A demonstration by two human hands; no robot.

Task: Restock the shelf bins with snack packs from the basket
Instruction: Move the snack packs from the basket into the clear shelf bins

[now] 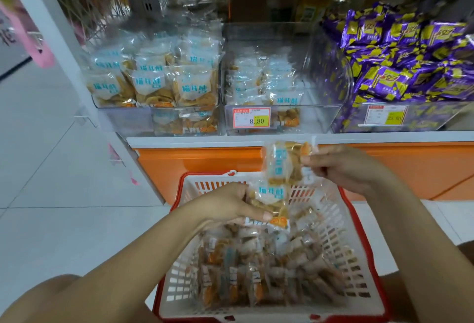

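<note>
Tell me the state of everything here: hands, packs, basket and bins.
Left hand: holds a snack pack.
Right hand: pinches a second pack, higher up.
Basket: many packs inside.
Left bin: piled full.
Middle bin: partly filled.
Right bin: heaped with purple packs.

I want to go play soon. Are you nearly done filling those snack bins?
Not yet. The left bin looks full; the middle bin is only partly filled. The left hand holds one snack pack, the right hand another, and the basket holds many more.
</note>
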